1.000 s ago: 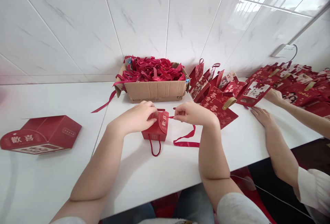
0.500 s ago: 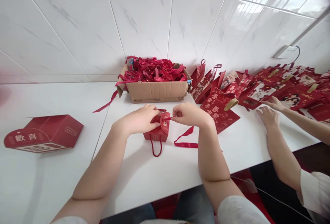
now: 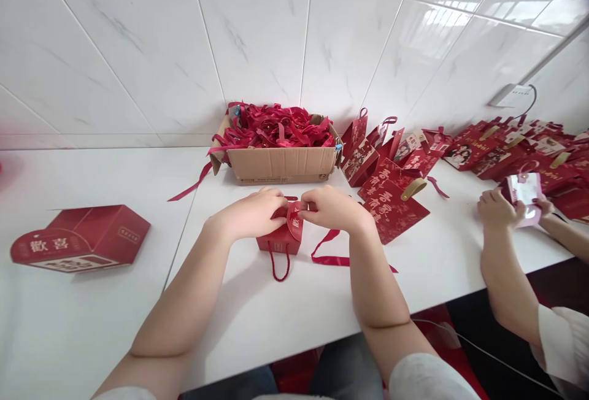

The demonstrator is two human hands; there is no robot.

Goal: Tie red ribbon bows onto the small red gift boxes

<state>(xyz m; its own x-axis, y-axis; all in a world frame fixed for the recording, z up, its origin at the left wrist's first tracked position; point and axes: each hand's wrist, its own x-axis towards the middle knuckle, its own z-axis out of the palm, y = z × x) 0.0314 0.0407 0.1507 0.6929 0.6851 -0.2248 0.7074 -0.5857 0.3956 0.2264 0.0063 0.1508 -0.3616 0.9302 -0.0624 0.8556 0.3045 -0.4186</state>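
Observation:
A small red gift box with a curved, lettered flap sits on the white table, its twisted red cord handle hanging toward me. My left hand is closed on the box's left side and top, its fingertips partly hidden. My right hand pinches at the flap's right edge, where the red ribbon was in its fingers; that bit is mostly covered now. A length of red ribbon lies on the table beneath my right wrist.
A cardboard box full of red ribbons stands against the tiled wall. Another red gift box lies at left. Many red bags crowd the right, where a co-worker's hands hold a pale pink and white item.
My right hand has moved slightly left, up against the flap. My left hand stays put. The co-worker's hands have left the red bag and now hold a pale item.

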